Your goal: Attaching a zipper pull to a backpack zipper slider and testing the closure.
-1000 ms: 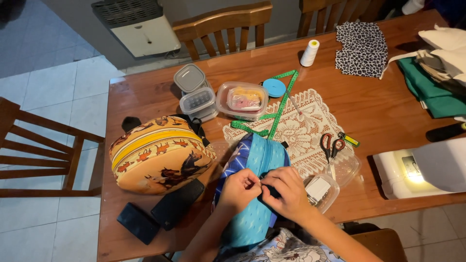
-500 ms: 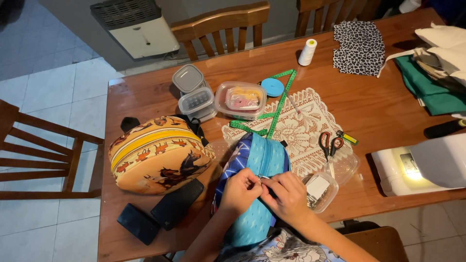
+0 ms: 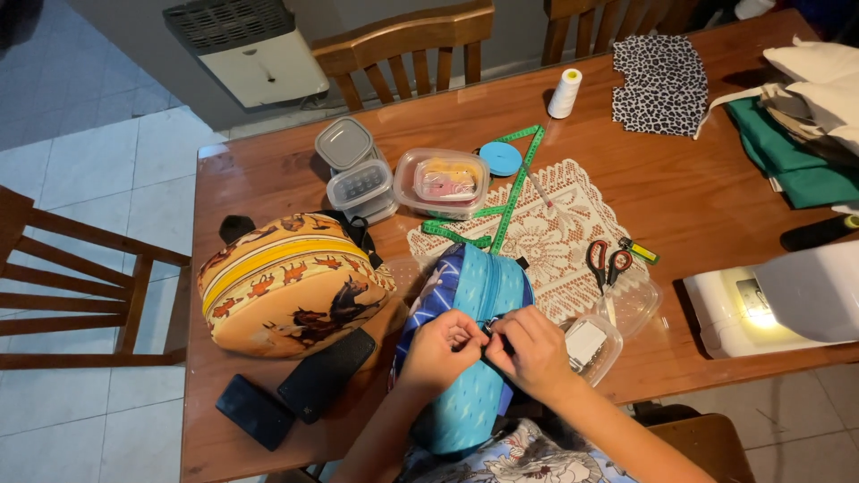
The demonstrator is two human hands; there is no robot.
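- Pinching at the zipper seam of a blue bag point(image 3: 465, 358), the left hand point(image 3: 440, 347) and right hand point(image 3: 530, 351) are closing their fingertips on the fabric; whether a needle is being held cannot be told.
- Risking a slip, the bag is hanging over the table point(image 3: 698, 197) edge at 6 o'clock and could be sliding toward the lap.
- Lying at 2 o'clock of the hands, the scissors point(image 3: 607, 261) and a small clear box point(image 3: 592, 345) could be getting knocked by the right wrist.
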